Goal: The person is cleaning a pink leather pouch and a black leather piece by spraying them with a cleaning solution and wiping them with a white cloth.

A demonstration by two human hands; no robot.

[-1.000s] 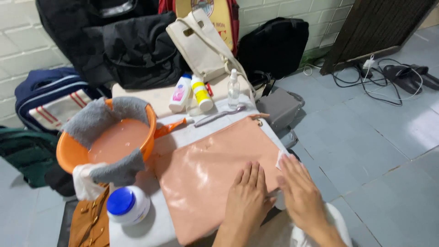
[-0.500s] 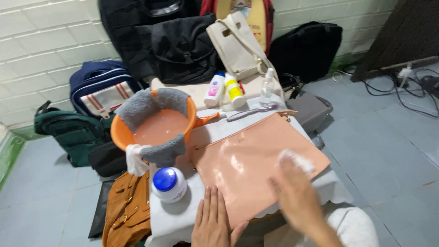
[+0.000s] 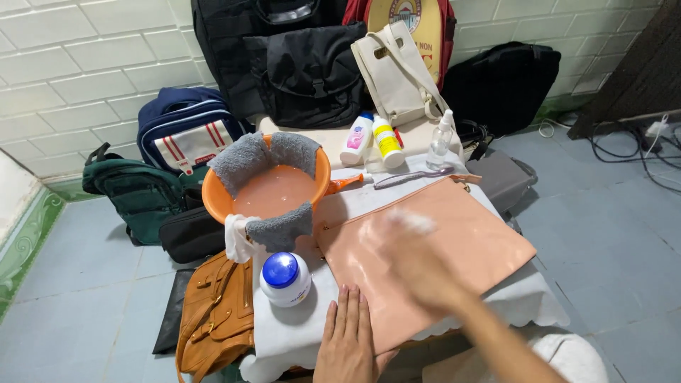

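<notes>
1. Room: white tiled wall (image 3: pixel 85 64) far, grey-blue floor tiles (image 3: pixel 610 213), green patterned skirting at far left.
2. Left floor: green bag (image 3: pixel 135 195), navy backpack (image 3: pixel 181 131), tan handbag (image 3: pixel 213 315) hanging off the table's near-left edge.
3. Surface: small table under a white cloth (image 3: pixel 291 330). Orange basin (image 3: pixel 266 188) of cloudy water, grey towels (image 3: pixel 245 156) draped on its rim; blue-capped white jar (image 3: pixel 285 278) just near of it.
4. Left hand (image 3: pixel 349 344): flat, fingers together, pressing the near-left edge of the pink clutch (image 3: pixel 482 237).
5. Clutch lies flat, centre-right of the table.
6. Right hand (image 3: pixel 418 259): motion-blurred over the clutch, white wipe (image 3: pixel 411 221) at the fingertips; finger state cannot tell.
7. Far: bottles (image 3: pixel 372 138), cream bag (image 3: pixel 397 71), black bags (image 3: pixel 305 71).
8. Right floor: cables (image 3: pixel 631 145).
</notes>
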